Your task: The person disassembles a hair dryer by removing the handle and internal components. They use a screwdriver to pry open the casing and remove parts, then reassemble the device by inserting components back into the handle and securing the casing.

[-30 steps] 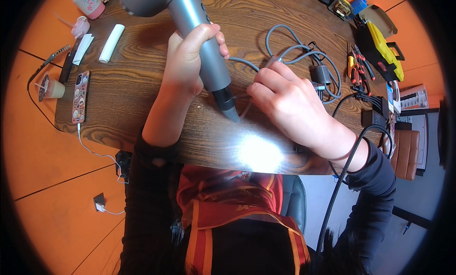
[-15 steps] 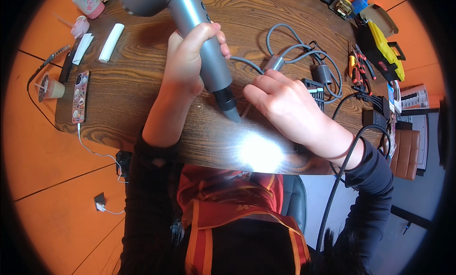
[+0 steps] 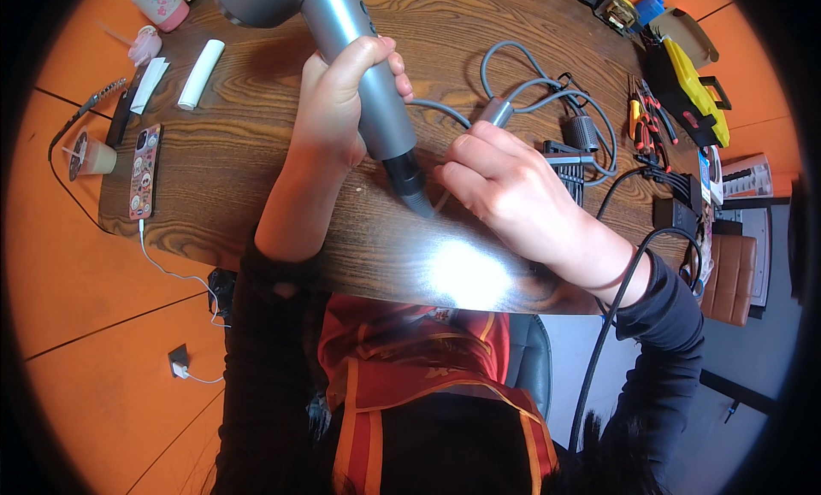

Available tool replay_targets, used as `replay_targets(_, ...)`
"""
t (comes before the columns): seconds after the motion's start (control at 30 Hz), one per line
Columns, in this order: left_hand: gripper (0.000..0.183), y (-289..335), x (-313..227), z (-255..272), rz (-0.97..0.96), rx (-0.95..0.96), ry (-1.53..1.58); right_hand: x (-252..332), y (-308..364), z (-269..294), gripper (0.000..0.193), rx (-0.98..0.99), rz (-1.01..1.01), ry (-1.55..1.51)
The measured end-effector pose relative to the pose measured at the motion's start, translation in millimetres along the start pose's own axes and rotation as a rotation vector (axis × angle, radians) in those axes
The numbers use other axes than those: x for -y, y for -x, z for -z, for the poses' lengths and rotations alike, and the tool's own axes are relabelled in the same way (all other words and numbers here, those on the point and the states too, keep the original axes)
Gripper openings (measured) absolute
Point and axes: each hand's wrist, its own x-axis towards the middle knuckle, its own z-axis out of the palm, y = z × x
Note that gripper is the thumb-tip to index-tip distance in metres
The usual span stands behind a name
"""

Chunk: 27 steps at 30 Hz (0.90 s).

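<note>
A grey hair dryer is tilted over the table, its head at the upper left and its black lower end pointing toward me. My left hand wraps round its handle. Beside that lower end, my right hand is closed in a pinch, with a thin pale sliver showing under the fingertips. What the fingers hold is mostly hidden. A grey cord runs from behind the handle to a grey cylindrical plug-like block and loops on the table. Near the loops stands a dark mesh cylinder.
Several pliers and cutters lie at the right, near a yellow and black toolbox. A black cable crosses my right forearm. At left are a phone, a white roll and a drink cup. Bright glare marks the front edge.
My right hand's fingertips have shifted slightly down beside the dryer's lower end. My left hand keeps its grip, and the dryer has barely moved.
</note>
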Motion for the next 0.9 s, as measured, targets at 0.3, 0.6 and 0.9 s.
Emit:
replay_targets(0.3, 0.015, -1.3, 1.4, 0.7, -0.01, -0.012, 0.005, 0.4, 4.5, -8.1, 0.008, 0.103, -0.096, 0.114)
replay_targets(0.6, 0.017, -3.7, 1.5, 6.3, 0.023, 0.047, 0.119, -13.6, 10.0, 2.3, 0.015, -0.133, 0.05, 0.158)
replay_targets(0.9, 0.019, -2.1, 4.4, 5.6, 0.069, 0.147, 0.259, -11.7, 20.7, 7.2, 0.013, -0.294, -0.178, -0.235)
